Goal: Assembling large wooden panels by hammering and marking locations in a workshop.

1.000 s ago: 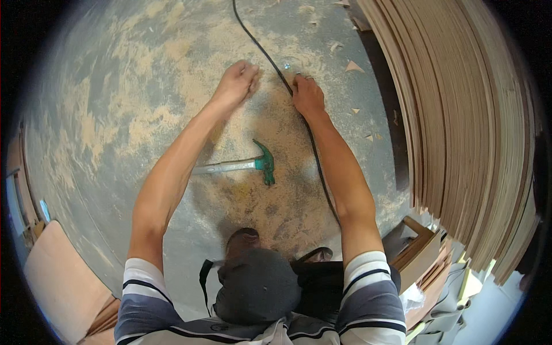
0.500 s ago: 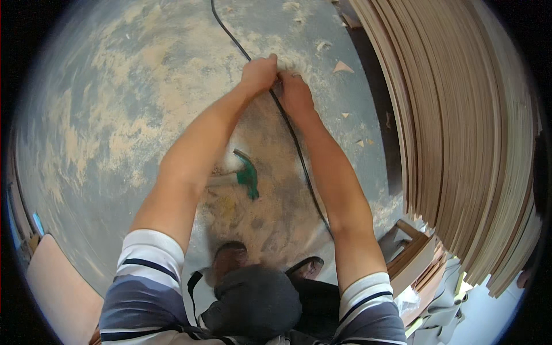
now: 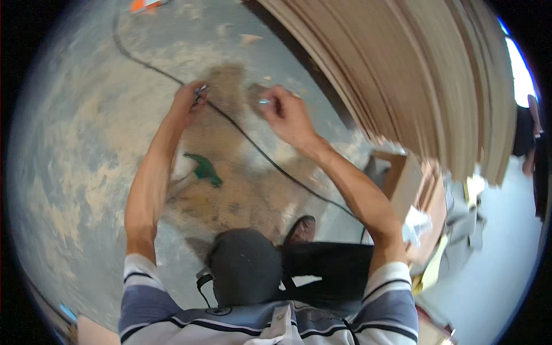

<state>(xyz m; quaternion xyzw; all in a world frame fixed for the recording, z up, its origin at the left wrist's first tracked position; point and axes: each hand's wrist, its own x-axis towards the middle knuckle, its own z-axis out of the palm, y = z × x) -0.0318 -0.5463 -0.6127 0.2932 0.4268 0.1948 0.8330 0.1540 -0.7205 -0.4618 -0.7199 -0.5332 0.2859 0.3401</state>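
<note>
My left hand (image 3: 185, 104) is closed around small shiny metal pieces (image 3: 200, 92); blur hides their exact kind. The black cable (image 3: 253, 144) crosses the floor and passes beneath that hand. Apart from it, to the right, my right hand (image 3: 289, 115) is raised with its fingers curled into a pinch. A bright glint shows at those fingertips, too smeared to name. Below my left hand, a claw hammer (image 3: 205, 170) with a green head lies on the dusty floor, its pale handle partly behind my left forearm.
A tall stack of brown boards (image 3: 397, 75) stands at the right. An open cardboard box (image 3: 399, 178) and scraps are below it. An orange and white object (image 3: 146, 4) lies at the far edge. Sawdust covers the grey floor (image 3: 98, 144). A shoe (image 3: 302, 229) shows near my body.
My hands, together over the cable before, are now apart, the right one drawn nearer to me. The view has turned right, bringing the orange object and more of the right side into sight.
</note>
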